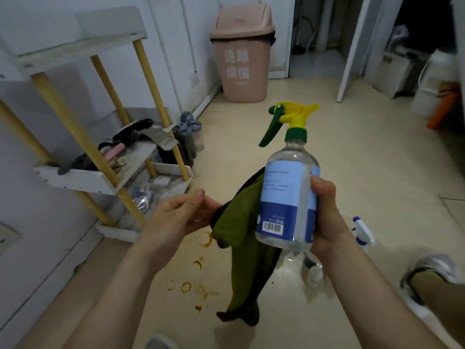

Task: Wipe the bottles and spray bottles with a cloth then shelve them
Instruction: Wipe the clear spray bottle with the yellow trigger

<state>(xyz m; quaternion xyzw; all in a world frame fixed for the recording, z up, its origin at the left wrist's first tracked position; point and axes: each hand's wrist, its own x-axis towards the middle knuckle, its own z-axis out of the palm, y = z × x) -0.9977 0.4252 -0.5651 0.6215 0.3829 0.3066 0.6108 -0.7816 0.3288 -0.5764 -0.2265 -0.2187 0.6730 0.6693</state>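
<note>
Bare from wrist to frame edge behind the left hand [181, 212] and the right hand [327, 217] alike: 2 forearms, uncovered as far as shown. Perhaps a thin pale band on 1 finger of the left hand, too small to tell. Shod in 2 pale grey shoes: right-edge trainer [432, 267], silvery-white on top and dark at the opening, round a bare lower leg; bottom-edge trainer [159, 343], only a rounded grey toe showing.
</note>
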